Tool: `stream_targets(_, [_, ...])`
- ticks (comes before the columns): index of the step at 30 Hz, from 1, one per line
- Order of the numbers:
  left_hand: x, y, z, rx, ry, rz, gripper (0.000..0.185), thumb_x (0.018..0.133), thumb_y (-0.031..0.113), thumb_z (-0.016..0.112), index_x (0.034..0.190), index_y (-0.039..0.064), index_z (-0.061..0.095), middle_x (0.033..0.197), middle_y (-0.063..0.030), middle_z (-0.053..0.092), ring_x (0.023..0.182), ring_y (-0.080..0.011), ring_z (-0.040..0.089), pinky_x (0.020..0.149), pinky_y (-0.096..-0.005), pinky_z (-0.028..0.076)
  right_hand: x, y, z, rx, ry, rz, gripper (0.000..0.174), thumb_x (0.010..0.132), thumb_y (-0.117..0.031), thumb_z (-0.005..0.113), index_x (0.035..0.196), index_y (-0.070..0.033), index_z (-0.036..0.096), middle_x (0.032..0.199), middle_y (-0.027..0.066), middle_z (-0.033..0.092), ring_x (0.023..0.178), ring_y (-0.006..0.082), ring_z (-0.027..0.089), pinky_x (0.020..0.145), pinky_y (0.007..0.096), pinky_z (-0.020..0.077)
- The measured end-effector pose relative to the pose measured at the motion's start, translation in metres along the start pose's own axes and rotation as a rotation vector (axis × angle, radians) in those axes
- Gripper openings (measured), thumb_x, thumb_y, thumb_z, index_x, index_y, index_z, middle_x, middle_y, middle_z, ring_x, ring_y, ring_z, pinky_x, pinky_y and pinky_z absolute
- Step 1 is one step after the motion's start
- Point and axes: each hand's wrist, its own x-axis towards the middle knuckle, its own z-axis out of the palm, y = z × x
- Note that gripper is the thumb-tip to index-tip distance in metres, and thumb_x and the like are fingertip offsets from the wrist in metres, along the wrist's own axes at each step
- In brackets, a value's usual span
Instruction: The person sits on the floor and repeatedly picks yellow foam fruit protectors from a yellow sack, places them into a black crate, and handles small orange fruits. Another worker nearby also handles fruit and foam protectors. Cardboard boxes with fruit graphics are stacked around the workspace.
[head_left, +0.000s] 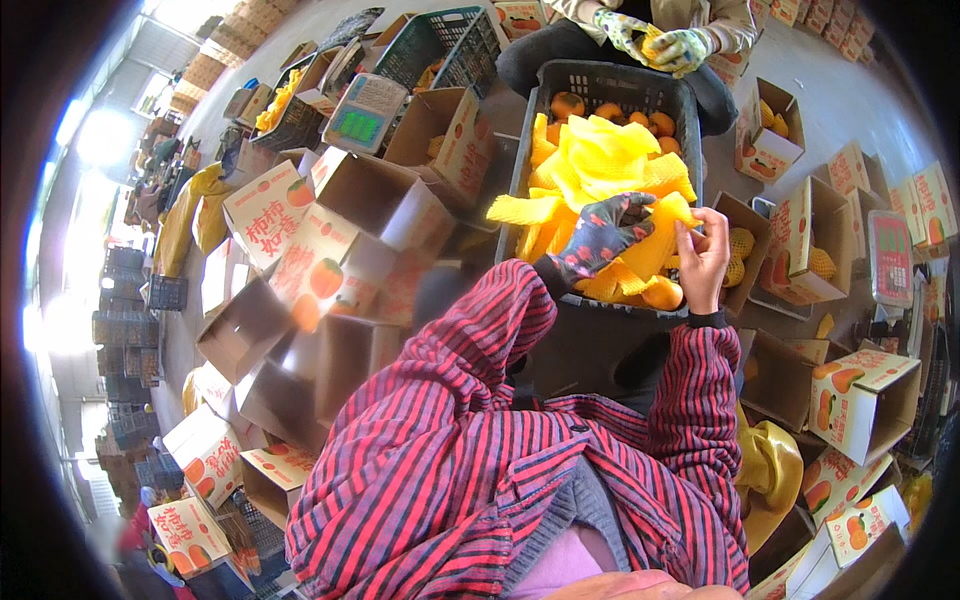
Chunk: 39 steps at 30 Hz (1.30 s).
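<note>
My right hand (705, 259), bare, pinches the edge of a yellow foam net sleeve (666, 238) between thumb and fingers. My left hand (609, 234), in a dark floral glove, is curled right beside that sleeve; whether its fingers grip anything is hard to see. Both hands are over a black plastic crate (523, 161). Inside it lies a heap of loose yellow foam net sleeves (600, 161) on top of orange persimmons. One bare persimmon (663, 293) shows at the crate's near edge, below my hands.
Across the crate, a person's gloved hands (660, 46) hold a yellow-netted fruit. Open cardboard boxes (367, 195) crowd the left, near a digital scale (363, 112). More boxes (862, 405), another scale (890, 259) and a box of netted fruit (739, 251) are on the right.
</note>
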Motion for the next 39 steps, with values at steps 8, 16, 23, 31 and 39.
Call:
stream_targets(8, [0.000, -0.011, 0.003, -0.445, -0.050, -0.274, 0.030, 0.088, 0.007, 0.065, 0.117, 0.002, 0.061, 0.110, -0.0039, 0.064, 0.099, -0.0120, 0.059, 0.093, -0.0267, 0.046, -0.006, -0.008, -0.028, 0.316, -0.277, 0.394, 0.038, 0.092, -0.005, 0.060, 0.128, -0.001, 0.051, 0.084, 0.0053, 0.067, 0.060, 0.0116, 0.065, 0.056, 0.0232, 0.0535])
stream_targets(16, [0.013, -0.034, 0.034, -0.666, -0.038, -0.218, 0.019, 0.094, 0.011, 0.058, 0.112, 0.005, 0.059, 0.105, -0.0021, 0.063, 0.098, -0.0118, 0.059, 0.091, -0.0259, 0.045, -0.007, 0.014, -0.036, 0.868, -0.227, 0.528, 0.022, 0.096, -0.013, 0.056, 0.112, 0.002, 0.061, 0.107, 0.0085, 0.065, 0.096, 0.0151, 0.064, 0.087, 0.0294, 0.0507])
stream_targets(23, [0.023, -0.063, 0.044, -0.946, -0.339, -0.366, 0.026, 0.092, 0.013, 0.059, 0.117, 0.007, 0.054, 0.112, -0.0042, 0.060, 0.104, -0.0144, 0.058, 0.094, -0.0312, 0.047, -0.005, -0.001, -0.051, 0.776, -0.373, 0.540, 0.017, 0.088, -0.003, 0.063, 0.104, 0.003, 0.065, 0.099, 0.0090, 0.069, 0.089, 0.0150, 0.066, 0.082, 0.0282, 0.0532])
stream_targets(31, [0.006, -0.058, 0.054, 0.950, -0.827, 0.188, 0.068, 0.067, 0.023, 0.079, 0.128, 0.009, 0.052, 0.106, -0.0166, 0.062, 0.101, -0.0360, 0.057, 0.089, -0.0447, 0.042, 0.009, 0.011, -0.071, 0.833, 0.258, 0.439, 0.021, 0.085, -0.002, 0.067, 0.105, 0.001, 0.064, 0.103, 0.0100, 0.068, 0.093, 0.0187, 0.066, 0.086, 0.0304, 0.0512])
stream_targets(39, [0.020, -0.031, 0.031, 0.195, -0.382, -0.090, 0.071, 0.073, 0.030, 0.080, 0.129, 0.004, 0.045, 0.117, -0.0105, 0.057, 0.105, -0.0231, 0.057, 0.091, -0.0345, 0.046, 0.006, 0.004, -0.077, 0.484, 0.218, 0.363, 0.033, 0.085, -0.008, 0.070, 0.114, 0.003, 0.061, 0.108, 0.0100, 0.067, 0.099, 0.0166, 0.064, 0.090, 0.0287, 0.0491])
